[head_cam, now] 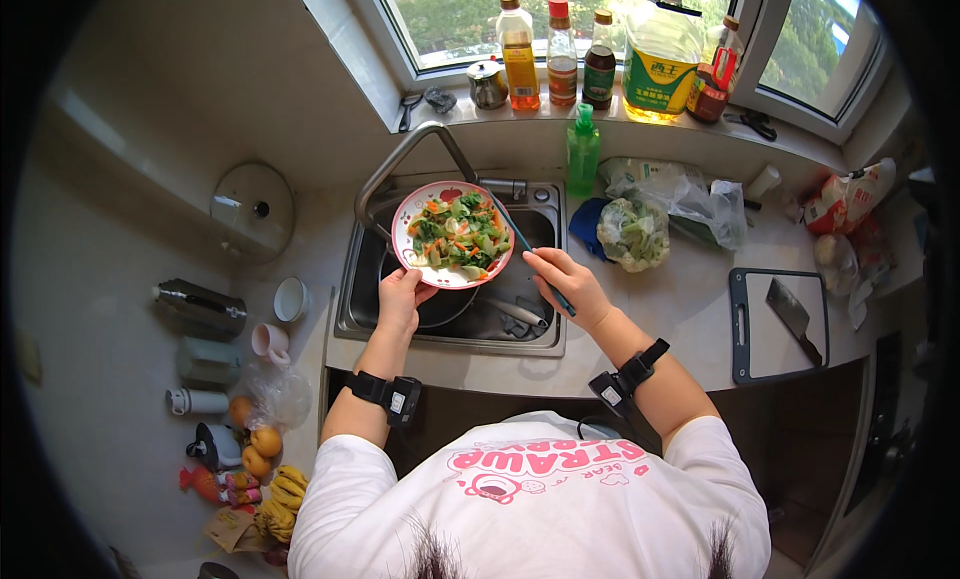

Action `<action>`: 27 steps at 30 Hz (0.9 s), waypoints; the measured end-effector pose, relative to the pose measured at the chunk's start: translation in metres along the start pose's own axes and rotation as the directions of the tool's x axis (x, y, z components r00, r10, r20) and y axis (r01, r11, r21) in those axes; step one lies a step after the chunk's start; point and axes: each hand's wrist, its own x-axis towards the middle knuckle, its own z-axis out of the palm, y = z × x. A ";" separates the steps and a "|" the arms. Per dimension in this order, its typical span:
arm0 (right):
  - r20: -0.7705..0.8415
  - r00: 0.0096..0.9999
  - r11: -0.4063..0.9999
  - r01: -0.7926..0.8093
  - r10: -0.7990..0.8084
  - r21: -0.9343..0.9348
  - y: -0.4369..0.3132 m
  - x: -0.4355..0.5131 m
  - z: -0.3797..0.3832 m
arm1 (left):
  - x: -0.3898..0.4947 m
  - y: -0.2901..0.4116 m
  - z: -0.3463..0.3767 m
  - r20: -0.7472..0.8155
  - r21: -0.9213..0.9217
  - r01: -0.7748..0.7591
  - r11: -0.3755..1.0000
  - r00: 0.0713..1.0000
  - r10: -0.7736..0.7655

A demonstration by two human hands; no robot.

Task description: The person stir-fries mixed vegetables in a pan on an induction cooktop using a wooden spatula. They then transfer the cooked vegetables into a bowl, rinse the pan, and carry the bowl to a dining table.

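Note:
My left hand (400,303) grips the near-left rim of a white plate (401,246) with a red edge and apple pattern. Cooked leafy greens with carrot pieces (459,235) cover the plate's middle. In my right hand (564,280) is a pair of blue-green chopsticks (513,223), slanting up to the plate's right rim. The plate is above the stainless steel sink (553,309), whose bent faucet (390,159) rises behind it. Inside the sink lies a pan, mostly hidden by the plate and my left hand; its handle (517,311) points right, beside a dark grey cloth (523,325).
Right of the sink are a green pump bottle (583,153), a bagged cauliflower (634,235) and a cutting board (741,354) bearing a cleaver (789,313). Bottles, including an oil jug (660,65), line the windowsill. Cups, a glass lid (251,211) and bananas (283,496) are at left.

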 end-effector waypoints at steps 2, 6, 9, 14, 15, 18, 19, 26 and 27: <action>0.101 0.995 0.998 0.008 -0.002 -0.058 0.003 -0.001 0.007 | -0.002 0.004 0.003 0.003 0.055 0.000 0.999 1.000 -0.001; 0.126 0.984 0.973 0.150 -0.129 -0.178 0.006 -0.008 0.024 | -0.005 0.016 0.015 0.020 0.103 -0.026 0.994 1.000 0.024; 0.114 0.981 0.972 0.171 -0.154 -0.159 0.007 -0.013 0.034 | -0.007 0.025 0.025 0.021 0.154 -0.037 0.987 0.999 0.034; 0.132 0.984 0.984 0.137 -0.121 -0.118 0.007 -0.015 0.046 | -0.007 0.037 0.038 0.015 0.239 -0.053 0.970 0.999 0.051; 0.129 0.984 0.984 0.136 -0.121 -0.115 0.007 -0.016 0.048 | -0.008 0.038 0.039 0.017 0.247 -0.057 0.967 0.998 0.054; 0.107 0.983 0.977 0.164 -0.150 -0.135 0.008 -0.017 0.051 | -0.006 0.041 0.044 0.028 0.281 -0.064 0.957 0.998 0.059; 0.102 0.981 0.973 0.177 -0.163 -0.150 0.009 -0.017 0.052 | -0.006 0.042 0.044 0.033 0.300 -0.065 0.952 0.998 0.058; 0.108 0.982 0.973 0.172 -0.157 -0.153 0.011 -0.019 0.058 | -0.004 0.044 0.051 0.052 0.343 -0.069 0.937 0.997 0.054; 0.104 0.982 0.973 0.171 -0.156 -0.157 0.011 -0.019 0.059 | -0.004 0.044 0.053 0.042 0.329 -0.068 0.942 0.997 0.057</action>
